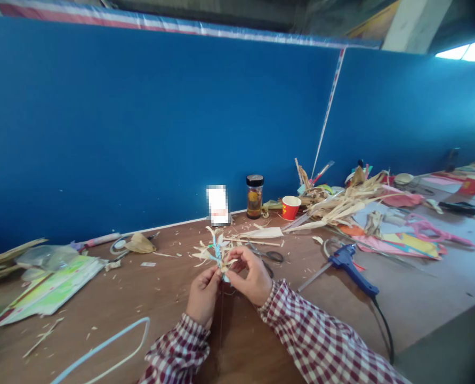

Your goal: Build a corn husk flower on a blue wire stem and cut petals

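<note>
Over the middle of the table, both hands meet at a small craft sprig (216,250) with pale dried-husk leaves and a light-blue wrapped stem. My left hand (202,293) pinches its lower end between thumb and fingers. From the other side, my right hand (252,273) has thumb and fingertips closed on the sprig's lower leaves. Its very base is partly covered by the fingers. Just behind my right hand lie dark-handled scissors (275,257). A blue glue gun (347,264) rests further right, its cord running toward the front edge.
A lidded jar (255,197), a red paper cup (290,207) and a pixelated white item (218,205) stand along the blue partition (161,117). Dried husks (341,205) heap at right, near pink scissors (433,232). A light-blue bent strip (105,341) lies front left.
</note>
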Tool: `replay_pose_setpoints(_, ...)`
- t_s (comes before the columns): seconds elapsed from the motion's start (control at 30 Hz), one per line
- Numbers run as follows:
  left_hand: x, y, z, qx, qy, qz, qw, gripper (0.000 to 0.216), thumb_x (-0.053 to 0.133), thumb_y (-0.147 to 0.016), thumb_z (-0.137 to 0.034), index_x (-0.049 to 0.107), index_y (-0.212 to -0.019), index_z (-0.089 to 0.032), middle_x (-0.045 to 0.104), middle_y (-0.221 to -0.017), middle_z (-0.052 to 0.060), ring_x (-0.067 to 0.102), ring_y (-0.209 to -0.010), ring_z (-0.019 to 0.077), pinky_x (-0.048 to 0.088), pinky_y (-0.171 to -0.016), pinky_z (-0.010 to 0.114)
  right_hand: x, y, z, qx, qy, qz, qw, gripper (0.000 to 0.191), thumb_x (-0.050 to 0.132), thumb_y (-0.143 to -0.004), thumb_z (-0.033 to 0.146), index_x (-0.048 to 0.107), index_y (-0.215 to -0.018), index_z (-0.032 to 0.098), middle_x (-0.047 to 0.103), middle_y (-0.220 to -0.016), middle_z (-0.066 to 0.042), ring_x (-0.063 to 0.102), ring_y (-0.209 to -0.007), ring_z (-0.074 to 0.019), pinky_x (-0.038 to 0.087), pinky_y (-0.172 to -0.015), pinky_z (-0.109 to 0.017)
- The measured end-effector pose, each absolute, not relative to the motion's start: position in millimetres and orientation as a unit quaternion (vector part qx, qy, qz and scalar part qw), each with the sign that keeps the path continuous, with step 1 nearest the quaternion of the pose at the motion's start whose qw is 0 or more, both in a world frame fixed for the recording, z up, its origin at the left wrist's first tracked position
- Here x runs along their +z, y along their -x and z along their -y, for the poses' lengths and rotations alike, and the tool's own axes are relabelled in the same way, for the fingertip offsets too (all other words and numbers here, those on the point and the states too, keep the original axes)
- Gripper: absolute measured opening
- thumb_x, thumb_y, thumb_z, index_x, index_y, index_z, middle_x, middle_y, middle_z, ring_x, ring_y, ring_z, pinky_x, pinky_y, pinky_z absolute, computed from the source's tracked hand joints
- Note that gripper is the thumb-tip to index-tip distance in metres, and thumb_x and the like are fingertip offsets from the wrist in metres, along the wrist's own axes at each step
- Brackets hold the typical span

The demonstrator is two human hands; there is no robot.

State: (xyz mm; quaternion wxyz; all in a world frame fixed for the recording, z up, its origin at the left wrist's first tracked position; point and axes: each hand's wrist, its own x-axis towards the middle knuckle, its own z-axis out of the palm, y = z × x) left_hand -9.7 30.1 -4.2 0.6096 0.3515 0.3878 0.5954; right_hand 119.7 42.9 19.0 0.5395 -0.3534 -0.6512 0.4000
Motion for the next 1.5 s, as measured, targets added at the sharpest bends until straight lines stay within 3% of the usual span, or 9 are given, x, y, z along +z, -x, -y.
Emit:
replay_pose_setpoints(0.13, 5, 11, -26, 0.571, -0.356, -0.338, 0.658, 0.022, 0.071, -0.066, -0.027, 0.071, -0.085, -0.015, 0.069, -0.076, 0.005, 0.059, -0.062, 0.0120, 0.048, -0.060, 0.023, 13, -120, -54, 0.523, 0.383, 0.524, 0.553, 0.020, 0.055, -0.078, 0.036, 0.060, -0.086, 0.019, 0.062, -0.075, -0.002, 0.055, -0.062, -0.0123, 0.043, -0.054, -0.023)
replay_pose_setpoints(0.27, 7, 7, -21, 0.547, -0.339, -0.344, 0.684, 0.022, 0.076, -0.060, -0.028, 0.071, -0.077, -0.015, 0.069, -0.073, 0.005, 0.059, -0.061, 0.0119, 0.048, -0.059, 0.022, 8, -120, -63, 0.682, 0.346, 0.376, 0.523, 0.033, 0.056, -0.076, 0.046, 0.062, -0.082, 0.015, 0.062, -0.073, -0.004, 0.055, -0.058, -0.0106, 0.042, -0.049, -0.021)
replay_pose_setpoints(0.4, 9, 5, -18, 0.515, -0.356, -0.376, 0.682, 0.021, 0.077, -0.059, -0.031, 0.071, -0.072, -0.016, 0.066, -0.064, 0.002, 0.056, -0.055, 0.0099, 0.046, -0.054, 0.020, 13, -123, -61, 0.741, 0.274, 0.320, 0.522, 0.029, 0.065, -0.071, 0.043, 0.061, -0.078, 0.015, 0.061, -0.071, -0.001, 0.054, -0.056, -0.0081, 0.043, -0.049, -0.019)
replay_pose_setpoints(0.53, 9, 4, -18, 0.499, -0.406, -0.351, 0.680, 0.021, 0.073, -0.063, -0.031, 0.072, -0.077, -0.015, 0.067, -0.067, 0.004, 0.056, -0.059, 0.0111, 0.046, -0.058, 0.022, 17, -125, -58, 0.736, 0.266, 0.333, 0.526, 0.025, 0.075, -0.061, 0.031, 0.059, -0.074, 0.016, 0.058, -0.064, 0.003, 0.051, -0.050, -0.0060, 0.042, -0.047, -0.017)
replay_pose_setpoints(0.8, -2, 4, -20, 0.468, -0.445, -0.387, 0.658, 0.029, 0.069, -0.068, -0.035, 0.072, -0.090, -0.016, 0.069, -0.080, 0.007, 0.058, -0.068, 0.0149, 0.047, -0.067, 0.026, 12, -123, -61, 0.690, 0.284, 0.364, 0.557, 0.029, 0.075, -0.058, 0.027, 0.051, -0.072, 0.019, 0.054, -0.055, 0.007, 0.048, -0.044, -0.0076, 0.040, -0.042, -0.020)
replay_pose_setpoints(1.1, -8, 0, -22, 0.479, -0.442, -0.417, 0.634, 0.031, 0.070, -0.066, -0.038, 0.072, -0.088, -0.015, 0.069, -0.077, 0.006, 0.057, -0.068, 0.0149, 0.048, -0.066, 0.027, 17, -127, -64, 0.542, 0.389, 0.477, 0.572, 0.021, 0.070, -0.061, 0.021, 0.050, -0.066, 0.020, 0.050, -0.054, 0.007, 0.045, -0.047, -0.0084, 0.038, -0.046, -0.021)
replay_pose_setpoints(1.27, 0, -3, -20, 0.485, -0.407, -0.412, 0.655, 0.031, 0.073, -0.063, -0.037, 0.073, -0.081, -0.012, 0.067, -0.071, 0.006, 0.055, -0.062, 0.0120, 0.048, -0.063, 0.025, 19, -127, -59, 0.474, 0.376, 0.545, 0.581, 0.014, 0.064, -0.066, 0.023, 0.052, -0.071, 0.019, 0.056, -0.064, 0.004, 0.051, -0.054, -0.0104, 0.042, -0.051, -0.022)
replay_pose_setpoints(1.33, 3, -3, -20, 0.495, -0.387, -0.411, 0.661, 0.031, 0.074, -0.061, -0.036, 0.073, -0.080, -0.012, 0.067, -0.069, 0.006, 0.056, -0.062, 0.0120, 0.048, -0.062, 0.024, 18, -127, -59, 0.474, 0.359, 0.559, 0.578, 0.015, 0.063, -0.068, 0.024, 0.054, -0.078, 0.019, 0.058, -0.068, 0.003, 0.054, -0.058, -0.0117, 0.045, -0.054, -0.024)
replay_pose_setpoints(1.5, 1, 5, -25, 0.528, -0.390, -0.410, 0.634, 0.033, 0.072, -0.063, -0.036, 0.071, -0.086, -0.013, 0.067, -0.069, 0.004, 0.055, -0.059, 0.0116, 0.047, -0.060, 0.024, 14, -132, -68, 0.466, 0.371, 0.561, 0.575, 0.042, 0.060, -0.073, 0.027, 0.047, -0.113, 0.021, 0.064, -0.092, -0.005, 0.062, -0.077, -0.0171, 0.051, -0.065, -0.030)
